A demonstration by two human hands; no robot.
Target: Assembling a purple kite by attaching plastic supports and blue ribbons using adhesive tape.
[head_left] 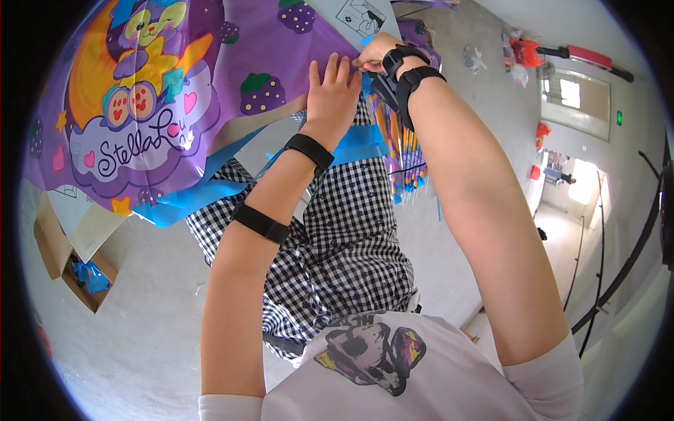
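Note:
A large shiny purple sheet (217, 91), printed with a cartoon character on a moon and several berries, spreads across the upper left. My left hand (331, 92) lies on its right part, palm down with the fingers apart. Just right of it, my right hand (375, 55) is closed in a pinch at the sheet's corner; the fingertips and whatever small part they grip are mostly hidden. Blue strips (358, 142) hang under the sheet across my lap. A pale printed paper (365, 19) sticks out above my right hand.
A bundle of colourful thin strips (404, 147) hangs right of my knees. An open cardboard box (67, 270) with blue material stands on the grey floor at left. A doorway (572, 189), dark cables (600, 245) and a clear plastic bag (474, 59) are at right.

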